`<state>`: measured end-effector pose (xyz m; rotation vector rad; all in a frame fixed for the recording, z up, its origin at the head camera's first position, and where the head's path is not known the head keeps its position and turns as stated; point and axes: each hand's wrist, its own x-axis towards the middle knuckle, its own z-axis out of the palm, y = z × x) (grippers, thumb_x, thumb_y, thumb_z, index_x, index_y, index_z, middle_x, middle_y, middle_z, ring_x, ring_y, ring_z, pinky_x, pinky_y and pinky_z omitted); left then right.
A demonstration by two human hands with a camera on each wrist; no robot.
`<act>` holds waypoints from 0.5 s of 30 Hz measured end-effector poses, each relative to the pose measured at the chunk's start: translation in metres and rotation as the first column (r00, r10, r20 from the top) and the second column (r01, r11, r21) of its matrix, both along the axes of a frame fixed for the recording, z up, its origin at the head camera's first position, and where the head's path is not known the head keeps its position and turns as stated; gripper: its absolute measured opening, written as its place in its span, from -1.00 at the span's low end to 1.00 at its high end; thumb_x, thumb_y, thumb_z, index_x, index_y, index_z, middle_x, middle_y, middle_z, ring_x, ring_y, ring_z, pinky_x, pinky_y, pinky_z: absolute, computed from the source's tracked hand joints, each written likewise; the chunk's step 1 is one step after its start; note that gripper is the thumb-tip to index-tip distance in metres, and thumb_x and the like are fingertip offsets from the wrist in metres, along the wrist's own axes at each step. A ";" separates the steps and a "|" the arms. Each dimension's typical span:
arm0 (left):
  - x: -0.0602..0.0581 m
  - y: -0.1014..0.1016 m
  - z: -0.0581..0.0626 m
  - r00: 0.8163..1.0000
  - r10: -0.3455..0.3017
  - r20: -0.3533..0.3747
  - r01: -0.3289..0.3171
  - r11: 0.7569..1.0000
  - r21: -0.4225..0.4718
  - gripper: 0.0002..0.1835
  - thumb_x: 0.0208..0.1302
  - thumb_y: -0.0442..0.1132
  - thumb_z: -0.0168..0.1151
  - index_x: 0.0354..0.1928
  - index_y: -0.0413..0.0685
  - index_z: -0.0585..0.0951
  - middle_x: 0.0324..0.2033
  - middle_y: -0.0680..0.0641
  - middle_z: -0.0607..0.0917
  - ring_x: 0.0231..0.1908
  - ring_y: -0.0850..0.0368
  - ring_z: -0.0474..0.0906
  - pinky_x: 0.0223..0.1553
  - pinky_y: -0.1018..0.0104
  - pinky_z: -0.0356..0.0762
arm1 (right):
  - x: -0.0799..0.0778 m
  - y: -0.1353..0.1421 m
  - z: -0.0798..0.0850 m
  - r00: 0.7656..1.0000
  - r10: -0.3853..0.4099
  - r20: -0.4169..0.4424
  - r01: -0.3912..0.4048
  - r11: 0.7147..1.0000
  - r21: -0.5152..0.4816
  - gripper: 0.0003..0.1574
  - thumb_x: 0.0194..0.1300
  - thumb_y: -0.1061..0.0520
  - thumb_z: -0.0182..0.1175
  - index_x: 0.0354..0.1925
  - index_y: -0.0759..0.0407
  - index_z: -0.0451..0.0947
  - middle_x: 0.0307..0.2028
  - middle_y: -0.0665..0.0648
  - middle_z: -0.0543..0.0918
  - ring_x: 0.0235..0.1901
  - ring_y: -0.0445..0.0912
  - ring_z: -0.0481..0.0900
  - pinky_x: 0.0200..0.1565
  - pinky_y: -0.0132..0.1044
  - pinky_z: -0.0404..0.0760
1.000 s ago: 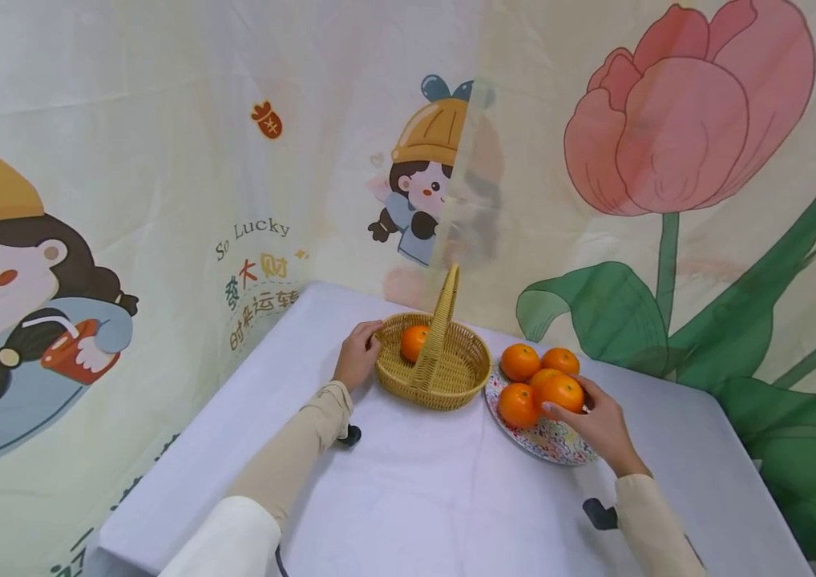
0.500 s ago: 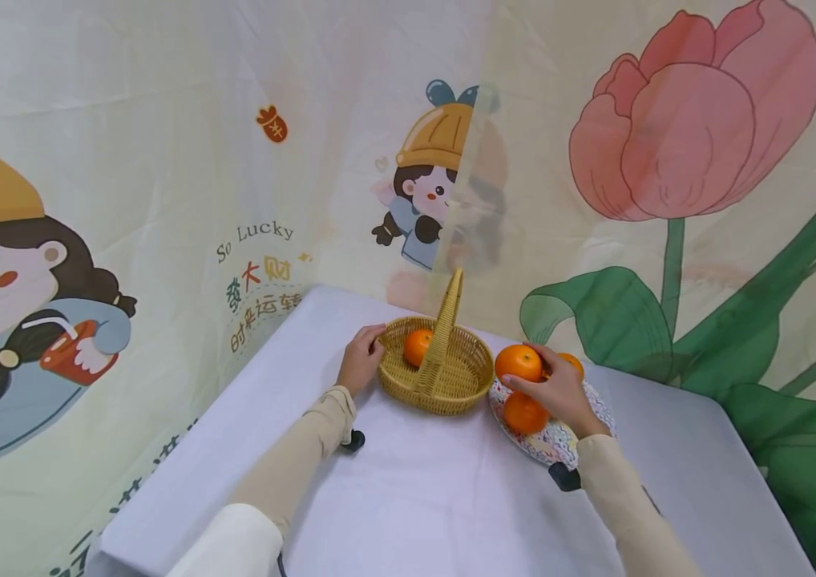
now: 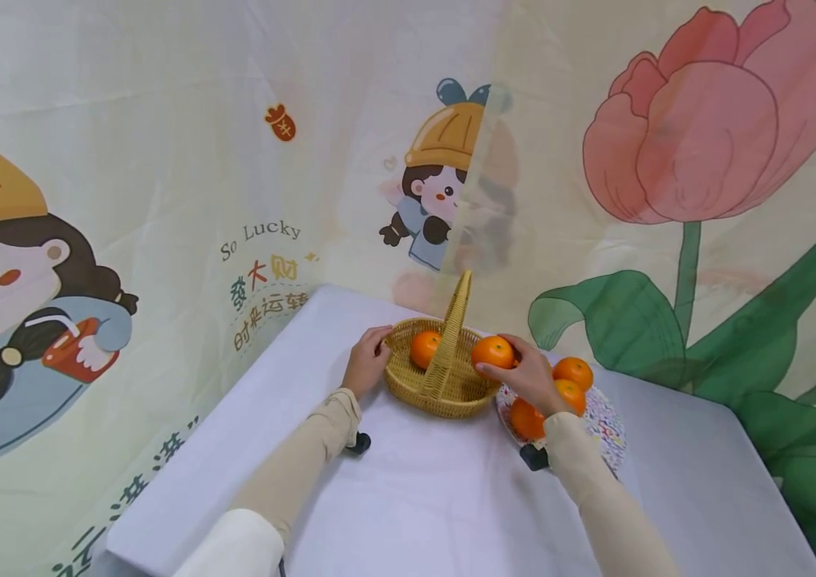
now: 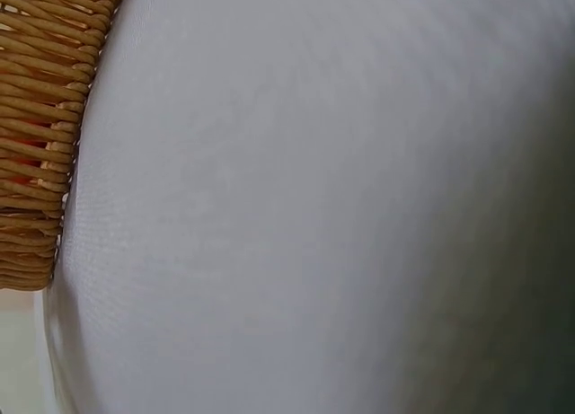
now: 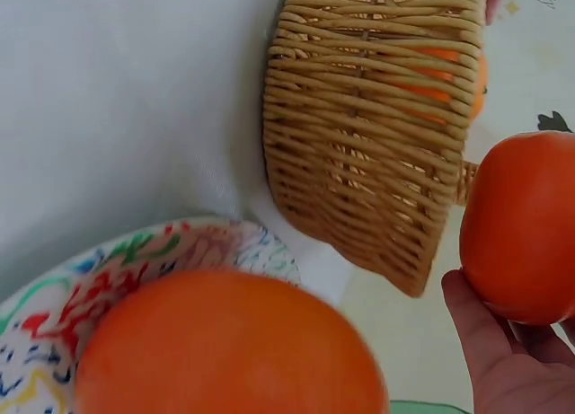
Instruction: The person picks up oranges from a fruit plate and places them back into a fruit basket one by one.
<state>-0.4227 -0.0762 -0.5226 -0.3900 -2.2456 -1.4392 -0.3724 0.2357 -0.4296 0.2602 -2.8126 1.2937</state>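
Observation:
My right hand (image 3: 532,377) holds an orange (image 3: 492,353) between thumb and fingers at the right rim of the wicker basket (image 3: 442,404). In the right wrist view the held orange (image 5: 526,225) is just past the basket's rim. A second orange (image 3: 425,349) lies inside the basket, left of the upright handle (image 3: 451,324). At the basket's left rim my left hand (image 3: 367,361) grips the edge. Partly under my right arm, a patterned plate (image 3: 606,425) bears several oranges (image 3: 572,374). The left wrist view shows only the basket's side (image 4: 40,136) and cloth, with no fingers.
A white cloth (image 3: 422,489) covers the table. Printed curtains (image 3: 350,160) hang behind and beside it. A black wrist device (image 3: 534,457) sits under my right wrist, near the plate, and another (image 3: 360,443) under my left.
My right hand has lifted an orange off the plate and carried it left to the basket's right rim. My left hand has stayed on the basket.

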 end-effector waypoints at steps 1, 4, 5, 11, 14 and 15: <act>0.000 0.001 -0.001 1.000 0.000 -0.002 0.000 1.000 0.000 -0.59 0.28 -0.49 0.07 0.18 -0.32 0.54 0.18 -0.15 0.54 0.23 -0.01 0.42 0.26 0.12 0.38 | -0.002 -0.001 -0.002 1.000 -0.004 0.010 0.004 1.000 -0.002 0.16 -0.09 -0.46 0.40 0.38 -0.05 0.29 0.17 0.09 0.48 0.07 0.07 0.48 0.12 0.04 0.53; 0.000 0.003 -0.003 1.000 -0.002 -0.010 0.002 1.000 -0.002 -0.59 0.29 -0.48 0.06 0.18 -0.32 0.54 0.18 -0.15 0.54 0.23 -0.01 0.42 0.26 0.12 0.38 | -0.009 -0.004 -0.007 1.000 -0.010 0.023 0.010 1.000 -0.002 0.19 -0.11 -0.47 0.40 0.39 -0.03 0.28 0.18 0.11 0.48 0.09 0.08 0.47 0.14 0.04 0.51; 0.000 0.004 -0.004 1.000 -0.005 -0.014 0.005 1.000 -0.005 -0.59 0.29 -0.47 0.06 0.18 -0.32 0.54 0.18 -0.15 0.54 0.22 -0.02 0.43 0.25 0.11 0.39 | -0.011 -0.004 -0.009 1.000 -0.009 0.023 0.009 1.000 -0.001 0.20 -0.10 -0.47 0.40 0.39 -0.01 0.27 0.19 0.12 0.48 0.09 0.09 0.47 0.15 0.04 0.51; 0.001 0.004 -0.005 1.000 -0.017 -0.018 0.017 1.000 0.000 -0.60 0.30 -0.47 0.06 0.18 -0.33 0.54 0.18 -0.16 0.54 0.22 -0.03 0.43 0.24 0.09 0.41 | -0.020 -0.010 -0.016 1.000 -0.010 0.013 0.010 1.000 0.005 0.16 -0.06 -0.36 0.45 0.39 0.07 0.28 0.19 0.18 0.48 0.09 0.11 0.48 0.15 0.06 0.50; 0.001 0.002 -0.003 1.000 -0.008 -0.018 0.008 1.000 0.016 -0.60 0.29 -0.47 0.05 0.18 -0.32 0.55 0.18 -0.14 0.55 0.22 0.00 0.43 0.23 0.09 0.41 | -0.026 -0.015 -0.019 1.000 -0.005 -0.009 0.005 1.000 0.007 0.19 -0.11 -0.40 0.46 0.38 0.06 0.30 0.19 0.18 0.49 0.10 0.11 0.48 0.15 0.06 0.50; 0.001 0.001 -0.003 1.000 -0.003 -0.017 0.003 1.000 0.018 -0.59 0.29 -0.47 0.05 0.18 -0.31 0.55 0.18 -0.13 0.55 0.22 0.01 0.43 0.23 0.10 0.42 | -0.028 -0.016 -0.020 1.000 0.002 -0.015 -0.001 1.000 0.013 0.20 -0.11 -0.41 0.45 0.38 0.07 0.30 0.20 0.19 0.49 0.10 0.12 0.49 0.15 0.06 0.50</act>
